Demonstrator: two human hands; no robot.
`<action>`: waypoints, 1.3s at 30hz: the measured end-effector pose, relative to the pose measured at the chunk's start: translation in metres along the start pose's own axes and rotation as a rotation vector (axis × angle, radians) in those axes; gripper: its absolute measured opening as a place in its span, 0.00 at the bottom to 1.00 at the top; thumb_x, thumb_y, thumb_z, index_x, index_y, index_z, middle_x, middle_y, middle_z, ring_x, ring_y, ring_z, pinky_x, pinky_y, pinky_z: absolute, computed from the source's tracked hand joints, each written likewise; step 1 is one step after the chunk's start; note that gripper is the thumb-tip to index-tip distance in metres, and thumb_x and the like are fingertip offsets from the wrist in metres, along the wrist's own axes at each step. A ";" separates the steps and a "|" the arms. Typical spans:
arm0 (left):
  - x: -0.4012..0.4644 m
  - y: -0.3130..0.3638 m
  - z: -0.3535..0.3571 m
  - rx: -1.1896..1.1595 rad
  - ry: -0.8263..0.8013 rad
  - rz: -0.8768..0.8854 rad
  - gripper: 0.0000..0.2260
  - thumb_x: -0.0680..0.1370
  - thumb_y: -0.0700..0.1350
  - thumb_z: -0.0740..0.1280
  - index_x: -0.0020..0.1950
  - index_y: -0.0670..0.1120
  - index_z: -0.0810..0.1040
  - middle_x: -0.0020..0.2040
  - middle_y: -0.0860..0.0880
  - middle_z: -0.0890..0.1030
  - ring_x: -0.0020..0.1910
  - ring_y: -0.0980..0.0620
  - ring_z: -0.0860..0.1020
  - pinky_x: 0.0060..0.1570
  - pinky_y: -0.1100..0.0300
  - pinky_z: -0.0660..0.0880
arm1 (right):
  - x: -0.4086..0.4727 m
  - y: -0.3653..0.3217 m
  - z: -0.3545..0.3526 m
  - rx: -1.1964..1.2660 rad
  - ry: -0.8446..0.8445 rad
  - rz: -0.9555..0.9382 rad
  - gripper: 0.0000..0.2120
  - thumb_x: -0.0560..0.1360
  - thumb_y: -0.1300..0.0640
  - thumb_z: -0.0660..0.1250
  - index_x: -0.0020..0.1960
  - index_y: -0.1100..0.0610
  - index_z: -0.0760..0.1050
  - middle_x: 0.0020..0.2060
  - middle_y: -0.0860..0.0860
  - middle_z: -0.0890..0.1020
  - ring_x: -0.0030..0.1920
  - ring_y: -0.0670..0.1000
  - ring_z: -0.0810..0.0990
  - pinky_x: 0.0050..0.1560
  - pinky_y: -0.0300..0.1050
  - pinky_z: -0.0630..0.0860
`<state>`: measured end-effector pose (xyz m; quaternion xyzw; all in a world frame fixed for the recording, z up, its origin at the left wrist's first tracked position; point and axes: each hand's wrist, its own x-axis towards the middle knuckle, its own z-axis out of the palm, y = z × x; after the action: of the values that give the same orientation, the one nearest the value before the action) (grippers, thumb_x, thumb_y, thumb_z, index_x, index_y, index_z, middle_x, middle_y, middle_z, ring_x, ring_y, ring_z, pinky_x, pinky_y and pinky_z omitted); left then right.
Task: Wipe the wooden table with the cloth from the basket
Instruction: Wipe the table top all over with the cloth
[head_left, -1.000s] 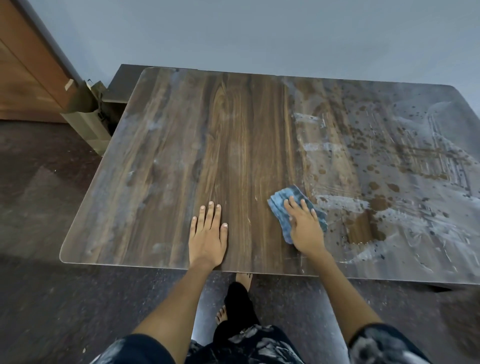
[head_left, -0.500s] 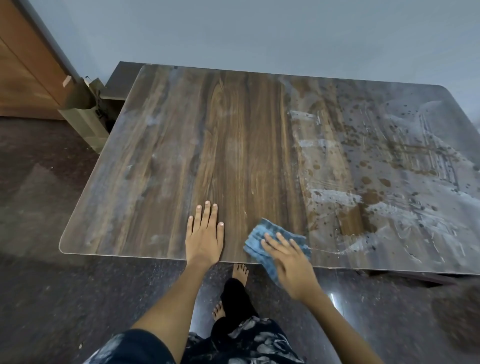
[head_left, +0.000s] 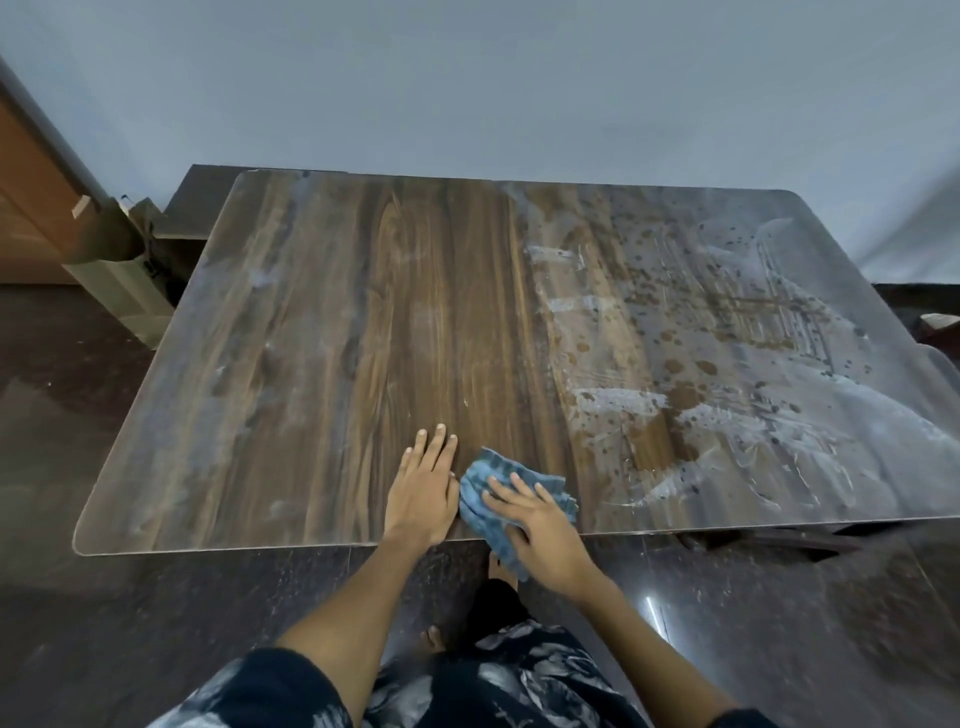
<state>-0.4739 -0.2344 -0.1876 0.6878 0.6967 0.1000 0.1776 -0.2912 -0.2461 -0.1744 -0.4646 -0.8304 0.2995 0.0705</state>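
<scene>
Wiping is under way. The left hand lies flat, fingers straight, bracing on the table. Just beside it the right hand presses the cloth with spread fingers at the near edge. Next, a judgement: sweep right into the spatter.

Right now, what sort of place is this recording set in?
Probably a room in a home: a large wood-grain table with a smeared, spotted right side stands against a plain pale wall on a dark polished stone floor, and the person stands barefoot.
</scene>
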 end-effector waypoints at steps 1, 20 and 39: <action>0.001 0.003 0.001 -0.003 0.002 0.016 0.23 0.82 0.46 0.50 0.76 0.45 0.51 0.77 0.50 0.48 0.75 0.50 0.43 0.72 0.57 0.42 | -0.004 0.008 -0.004 0.021 -0.004 -0.001 0.22 0.79 0.62 0.56 0.71 0.50 0.65 0.71 0.39 0.59 0.73 0.44 0.48 0.73 0.40 0.40; 0.138 0.066 0.012 -0.033 0.042 -0.106 0.26 0.81 0.49 0.52 0.76 0.44 0.49 0.77 0.49 0.49 0.75 0.52 0.44 0.73 0.57 0.40 | 0.124 0.086 -0.084 -0.045 0.089 0.140 0.23 0.80 0.62 0.54 0.74 0.50 0.60 0.74 0.42 0.57 0.75 0.45 0.47 0.70 0.38 0.36; 0.323 0.077 -0.008 0.029 0.026 -0.250 0.26 0.81 0.54 0.48 0.76 0.46 0.44 0.77 0.48 0.44 0.75 0.49 0.40 0.73 0.54 0.41 | 0.286 0.160 -0.167 -0.023 0.170 0.158 0.23 0.79 0.63 0.56 0.72 0.51 0.63 0.73 0.44 0.61 0.75 0.46 0.49 0.72 0.41 0.39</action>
<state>-0.4031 0.0904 -0.1866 0.5965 0.7808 0.0756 0.1697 -0.2685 0.1210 -0.1748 -0.5530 -0.7857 0.2540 0.1112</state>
